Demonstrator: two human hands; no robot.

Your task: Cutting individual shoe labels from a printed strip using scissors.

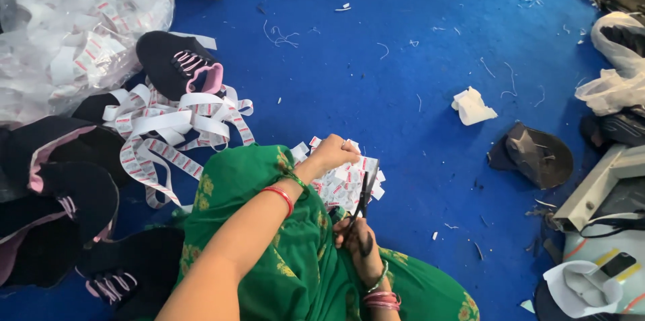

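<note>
Scissors point(363, 198), black, gripped in your right hand point(355, 239) at lower centre, blades up. Your left hand point(331, 153) pinches the label strip point(176, 134) end over the cut-label pile point(344, 182). Feed squarely, cutting between labels.

Sat on a blue floor point(376, 93) littered with thread scraps. Left hand point(332, 153) pinched a label over a pile of cut labels point(346, 183) on a green-clad lap. Right hand point(356, 240) held black scissors point(364, 193), blades pointing up at the pile. Long ribbon of uncut labels point(175, 126) looped off to the left, draped beside black shoe uppers point(178, 62).
</note>
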